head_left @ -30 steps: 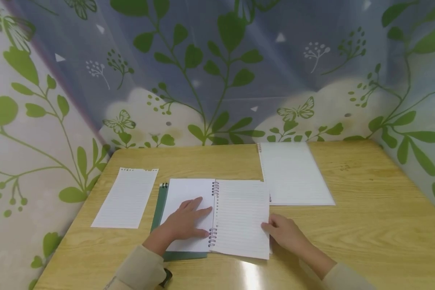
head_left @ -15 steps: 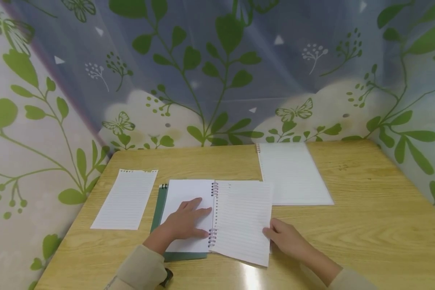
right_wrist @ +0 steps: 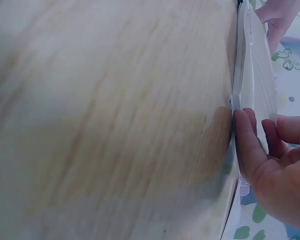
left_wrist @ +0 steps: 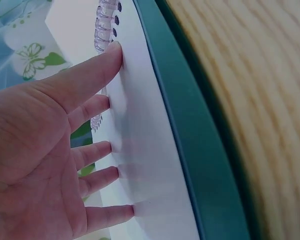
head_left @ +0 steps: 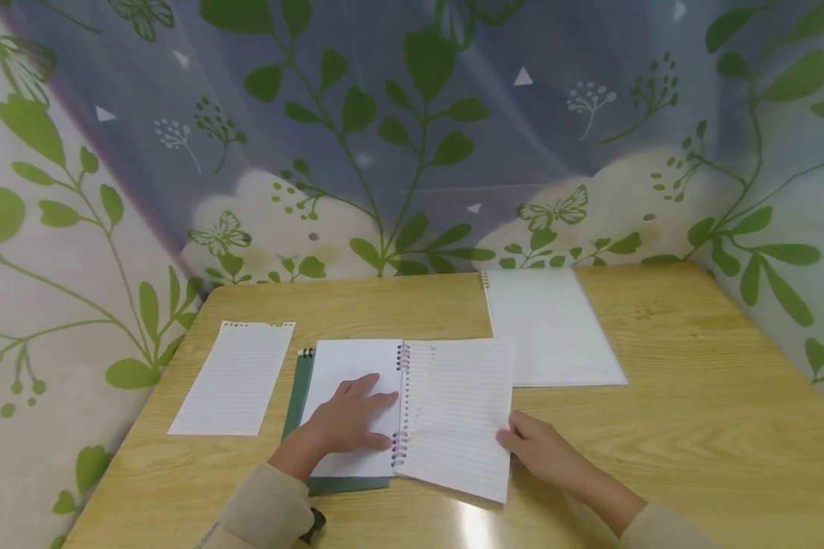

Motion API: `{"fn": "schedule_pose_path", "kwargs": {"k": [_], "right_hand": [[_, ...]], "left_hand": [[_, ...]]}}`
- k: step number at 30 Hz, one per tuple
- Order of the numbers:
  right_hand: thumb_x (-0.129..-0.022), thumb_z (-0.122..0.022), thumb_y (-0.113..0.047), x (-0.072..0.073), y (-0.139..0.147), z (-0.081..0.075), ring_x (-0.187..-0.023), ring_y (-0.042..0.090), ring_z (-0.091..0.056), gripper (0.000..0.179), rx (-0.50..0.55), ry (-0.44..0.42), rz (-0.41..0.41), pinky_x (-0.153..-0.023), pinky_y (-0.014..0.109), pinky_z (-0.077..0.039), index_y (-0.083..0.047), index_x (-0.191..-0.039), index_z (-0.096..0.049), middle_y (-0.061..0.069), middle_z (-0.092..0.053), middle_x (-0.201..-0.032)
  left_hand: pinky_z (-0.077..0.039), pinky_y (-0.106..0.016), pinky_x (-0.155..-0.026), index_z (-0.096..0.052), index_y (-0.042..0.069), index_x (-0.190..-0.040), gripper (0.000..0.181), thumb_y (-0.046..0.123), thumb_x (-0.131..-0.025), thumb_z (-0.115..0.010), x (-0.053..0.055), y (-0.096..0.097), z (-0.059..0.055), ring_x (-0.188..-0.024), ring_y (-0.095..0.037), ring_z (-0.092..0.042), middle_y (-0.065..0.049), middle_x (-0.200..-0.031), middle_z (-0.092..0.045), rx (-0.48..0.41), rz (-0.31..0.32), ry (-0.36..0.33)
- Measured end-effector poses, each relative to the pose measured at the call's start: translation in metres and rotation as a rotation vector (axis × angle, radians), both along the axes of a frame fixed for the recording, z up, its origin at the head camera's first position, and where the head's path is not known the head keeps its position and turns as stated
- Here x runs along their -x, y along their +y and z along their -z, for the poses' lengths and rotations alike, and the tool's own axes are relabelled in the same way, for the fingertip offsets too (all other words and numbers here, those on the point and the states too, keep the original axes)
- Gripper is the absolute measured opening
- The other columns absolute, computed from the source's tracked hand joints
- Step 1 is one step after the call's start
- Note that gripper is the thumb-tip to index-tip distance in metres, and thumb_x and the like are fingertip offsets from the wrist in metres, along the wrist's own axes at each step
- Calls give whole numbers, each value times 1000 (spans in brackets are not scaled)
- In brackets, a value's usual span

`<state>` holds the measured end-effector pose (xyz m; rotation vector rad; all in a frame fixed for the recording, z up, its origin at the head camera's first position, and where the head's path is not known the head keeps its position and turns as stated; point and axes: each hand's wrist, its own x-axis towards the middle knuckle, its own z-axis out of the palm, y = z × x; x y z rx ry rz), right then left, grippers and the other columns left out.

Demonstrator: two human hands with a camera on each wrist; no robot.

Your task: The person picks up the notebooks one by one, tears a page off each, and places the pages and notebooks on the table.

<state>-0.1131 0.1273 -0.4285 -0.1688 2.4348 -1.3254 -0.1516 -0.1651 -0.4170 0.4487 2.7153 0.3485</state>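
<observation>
A spiral notebook (head_left: 357, 358) lies open on the table, a blank white page on the left and lined pages on the right. My left hand (head_left: 350, 419) rests with spread fingers on the blank page beside the rings (head_left: 400, 442); in the left wrist view, its fingertips (left_wrist: 112, 172) press the paper. At the notebook's right edge, my right hand (head_left: 539, 446) pinches the top lined sheet (head_left: 467, 419) between thumb and fingers. The sheet's upper left edge stands away from the rings, showing a strip of lined page beneath. Its lower corner hangs past the pages below.
A loose lined sheet (head_left: 233, 381) with a ragged holed top lies at the left. Behind the notebook, at the right, is a larger ring-bound pad (head_left: 556, 328). A green cover (head_left: 298, 393) shows under the notebook's left side. The wooden table (head_left: 693, 427) meets a leaf-patterned curtain.
My right hand has drawn the lined sheet slightly right and toward me. Its top left edge has come away from the rings. The left hand stays in place on the blank page.
</observation>
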Motion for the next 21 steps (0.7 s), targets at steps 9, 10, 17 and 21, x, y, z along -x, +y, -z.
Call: {"fn": "schedule_pose_path", "kwargs": {"k": [9,10,17,21], "right_hand": [[-94,-49,-19,0,2,3,-61,11,-35,23,-19,7,-11,-50,21,-30,-7,-77,-41,-1,-39,-67],[-94,-49,-19,0,2,4,-60,11,-35,23,-21,11,-16,-50,21,-30,-7,-77,-42,-1,-39,-67],[-95,-49,-22,-1,6,4,-65,10,-38,23,-1,33,-52,-54,21,-33,-6,-80,-43,-1,-44,-71],[-95,-49,-22,-1,8,5,-66,10,-39,21,-1,32,-64,-55,21,-34,-6,-82,-44,0,-45,-73]], "left_hand": [[-33,-58,-101,-43,25,-138,67,44,-78,-68,-2,0,-2,-138,-36,-20,-8,-153,-21,-9,-6,0],[-33,-58,-101,-43,26,-138,68,45,-78,-68,-2,0,-1,-138,-36,-20,-8,-153,-21,-4,-8,2],[-34,-58,-100,-43,26,-138,67,45,-78,-67,0,-2,1,-138,-35,-20,-7,-153,-20,-1,-8,7],[-34,-58,-100,-43,26,-138,67,44,-78,-68,-1,-1,0,-138,-35,-20,-8,-153,-20,-3,-7,3]]}}
